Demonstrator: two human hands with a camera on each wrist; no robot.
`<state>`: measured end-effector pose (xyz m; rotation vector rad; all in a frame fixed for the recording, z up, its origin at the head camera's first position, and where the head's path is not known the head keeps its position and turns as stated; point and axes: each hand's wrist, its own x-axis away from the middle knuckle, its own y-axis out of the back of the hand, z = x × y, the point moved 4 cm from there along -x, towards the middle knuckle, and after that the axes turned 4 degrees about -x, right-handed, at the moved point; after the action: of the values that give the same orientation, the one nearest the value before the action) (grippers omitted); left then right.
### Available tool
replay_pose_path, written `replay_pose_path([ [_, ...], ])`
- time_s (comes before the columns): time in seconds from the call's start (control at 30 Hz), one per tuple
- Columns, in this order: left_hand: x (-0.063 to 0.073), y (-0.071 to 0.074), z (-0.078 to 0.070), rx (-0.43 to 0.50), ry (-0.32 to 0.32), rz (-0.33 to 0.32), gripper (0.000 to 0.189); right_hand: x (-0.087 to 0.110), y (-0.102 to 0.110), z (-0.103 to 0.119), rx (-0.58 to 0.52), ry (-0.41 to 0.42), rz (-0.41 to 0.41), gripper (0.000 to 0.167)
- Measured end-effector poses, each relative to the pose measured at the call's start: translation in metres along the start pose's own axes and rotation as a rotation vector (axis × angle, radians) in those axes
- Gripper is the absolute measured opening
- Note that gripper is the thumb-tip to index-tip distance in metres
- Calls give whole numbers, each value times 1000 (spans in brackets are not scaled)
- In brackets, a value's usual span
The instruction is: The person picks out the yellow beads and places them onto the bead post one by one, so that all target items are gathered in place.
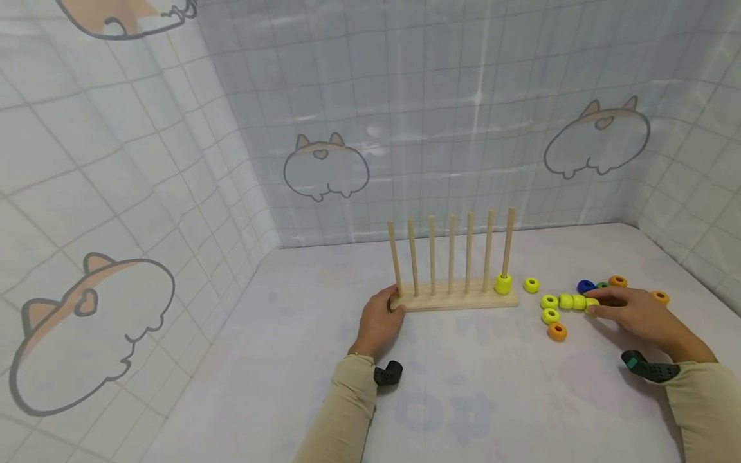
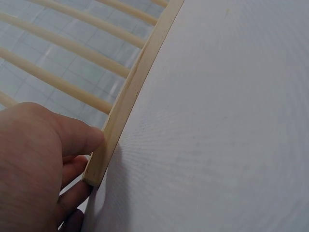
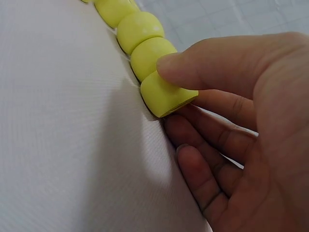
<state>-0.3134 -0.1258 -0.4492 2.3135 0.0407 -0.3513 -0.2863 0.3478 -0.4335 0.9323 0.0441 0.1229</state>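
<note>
A wooden peg rack (image 1: 457, 301) with several upright pegs stands on the table. My left hand (image 1: 379, 323) grips the left end of its base, thumb along the front edge in the left wrist view. Yellow beads (image 1: 503, 284) sit at the foot of the rightmost peg. To the right of the rack, my right hand (image 1: 642, 318) pinches the end yellow bead (image 3: 164, 94) of a row lying on its side. Its thumb lies on top of that bead, and the other yellow beads (image 3: 140, 31) of the row touch one another.
Loose yellow beads (image 1: 549, 301) and an orange bead (image 1: 558, 332) lie between rack and row. Behind the right hand are a blue bead (image 1: 586, 287), a partly hidden green bead (image 1: 603, 285) and more orange beads (image 1: 617, 281). A patterned curtain (image 1: 428, 116) stands behind the table.
</note>
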Motion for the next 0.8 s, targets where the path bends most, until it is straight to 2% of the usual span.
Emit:
replay_pose_path([
  [0.27, -1, 0, 0, -6, 4, 2, 50, 1, 0, 1, -18, -17, -1, 63],
  [0.8, 0, 1, -3, -17, 27, 10, 50, 2, 2, -2, -101, -76, -3, 71],
])
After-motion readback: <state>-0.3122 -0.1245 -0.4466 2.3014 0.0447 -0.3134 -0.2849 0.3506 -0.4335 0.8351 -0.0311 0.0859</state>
